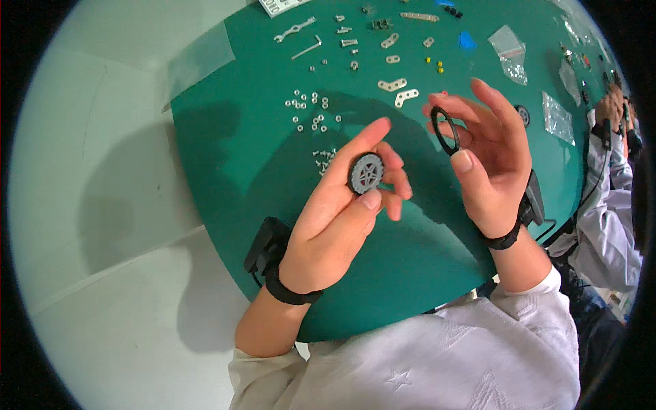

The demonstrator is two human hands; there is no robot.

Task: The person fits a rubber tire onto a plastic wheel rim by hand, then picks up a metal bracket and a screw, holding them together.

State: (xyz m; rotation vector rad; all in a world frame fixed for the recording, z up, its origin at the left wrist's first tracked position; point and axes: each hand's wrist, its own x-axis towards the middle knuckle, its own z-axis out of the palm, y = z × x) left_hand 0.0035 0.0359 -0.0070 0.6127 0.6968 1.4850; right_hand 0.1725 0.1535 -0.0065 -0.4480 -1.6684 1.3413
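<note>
Counter (389, 273): green, left edge in view, bare toward the near edge.
Left hand (336, 215): fingers pinching one grey spoked wheel (367, 173), above the counter.
Right hand (497, 160): fingers pinching one black ring (435, 126).
Bent brackets (391, 86): two.

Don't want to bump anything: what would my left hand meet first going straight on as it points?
Probably the nearer bent silver plate, though your left hand may be high enough to pass over it.

Dark printed characters stand on a white card (281, 5) at the far left of the bench (396, 280). They show only partly.
</note>
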